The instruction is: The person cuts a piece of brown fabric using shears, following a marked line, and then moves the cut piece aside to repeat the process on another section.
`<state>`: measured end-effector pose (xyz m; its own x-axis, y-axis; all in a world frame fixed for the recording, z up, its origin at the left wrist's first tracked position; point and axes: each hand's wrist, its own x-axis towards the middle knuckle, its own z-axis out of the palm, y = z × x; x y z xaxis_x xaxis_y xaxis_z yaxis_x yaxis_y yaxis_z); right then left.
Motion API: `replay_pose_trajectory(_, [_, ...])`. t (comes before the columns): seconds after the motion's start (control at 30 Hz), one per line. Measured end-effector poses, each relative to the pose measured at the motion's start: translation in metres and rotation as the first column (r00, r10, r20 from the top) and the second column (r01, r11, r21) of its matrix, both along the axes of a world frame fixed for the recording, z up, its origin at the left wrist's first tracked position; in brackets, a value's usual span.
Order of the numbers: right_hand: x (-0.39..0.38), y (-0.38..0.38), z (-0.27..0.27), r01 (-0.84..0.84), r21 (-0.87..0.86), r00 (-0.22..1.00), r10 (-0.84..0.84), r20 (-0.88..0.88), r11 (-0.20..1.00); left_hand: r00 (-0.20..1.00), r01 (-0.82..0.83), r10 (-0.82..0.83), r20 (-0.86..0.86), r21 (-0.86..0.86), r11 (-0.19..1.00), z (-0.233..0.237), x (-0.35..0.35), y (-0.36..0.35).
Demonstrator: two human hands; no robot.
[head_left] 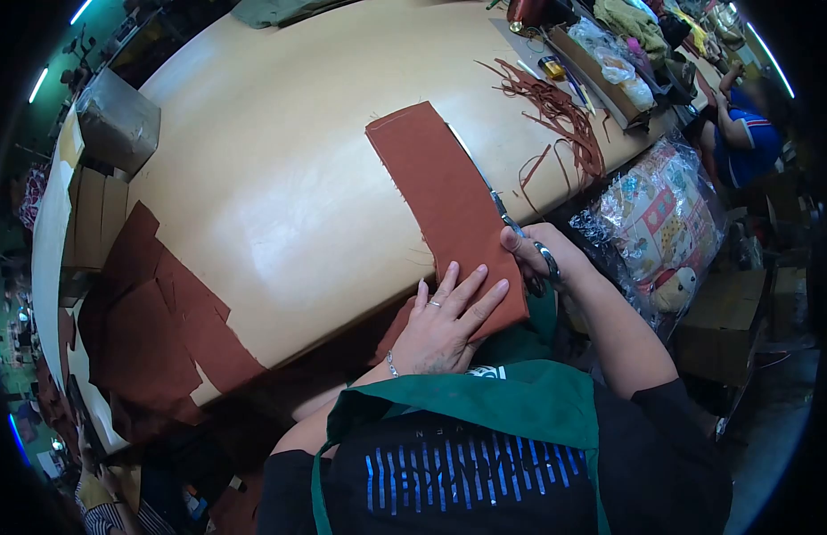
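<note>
A long folded piece of rust-brown cloth [440, 183] lies across the table's front edge. My left hand [445, 321] rests flat on its near end, fingers spread, with a ring and a bracelet on. At the cloth's right edge my right hand [536, 252] is closed round the handles of metal scissors [500, 205]. The scissor blades run along that edge, one blade partly visible beside the cloth. Thin brown cloth strips [565, 116] lie in a tangled heap beyond, to the right.
More brown cloth [146, 339] hangs over the table [280, 178] at left, near cardboard boxes [97, 218]. A narrow box [601, 76] of bagged items stands at the back right. A plastic-wrapped bundle [663, 214] sits right of the table. Other people [748, 134] are at the far right and lower left.
</note>
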<state>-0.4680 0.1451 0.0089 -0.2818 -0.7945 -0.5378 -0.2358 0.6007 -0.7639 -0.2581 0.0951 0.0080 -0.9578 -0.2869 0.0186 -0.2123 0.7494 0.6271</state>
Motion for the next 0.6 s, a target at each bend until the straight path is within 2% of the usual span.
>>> replay_pose_trajectory(0.1, [-0.008,-0.01,0.004,-0.056,0.041,0.998,0.055,0.006,0.998,1.0,0.012,-0.012,0.019,0.013,1.0,0.002,0.001,0.001])
replay_pose_trajectory(0.13, [-0.01,-0.015,0.014,-0.094,0.111,0.995,0.091,0.035,0.989,1.0,0.017,-0.017,0.024,0.017,1.0,0.003,0.002,0.001])
replay_pose_trajectory(0.27, [-0.01,-0.032,0.011,-0.04,0.133,0.998,0.046,-0.042,0.99,1.0,0.021,-0.021,0.019,0.006,1.0,0.005,0.005,0.003])
replay_pose_trajectory(0.37, [-0.008,-0.031,0.003,-0.03,0.015,0.999,0.03,-0.039,0.999,1.0,0.011,-0.011,0.011,0.013,1.0,0.005,0.008,0.003])
replay_pose_trajectory(0.47, [-0.002,-0.029,0.019,-0.058,0.092,0.997,0.062,-0.037,0.994,1.0,0.012,-0.012,0.004,0.027,1.0,0.004,0.009,0.002])
replay_pose_trajectory(0.6, [-0.001,-0.025,0.013,-0.025,0.089,0.993,0.036,-0.113,0.996,1.0,0.025,-0.025,0.01,0.047,0.999,0.006,0.011,0.001])
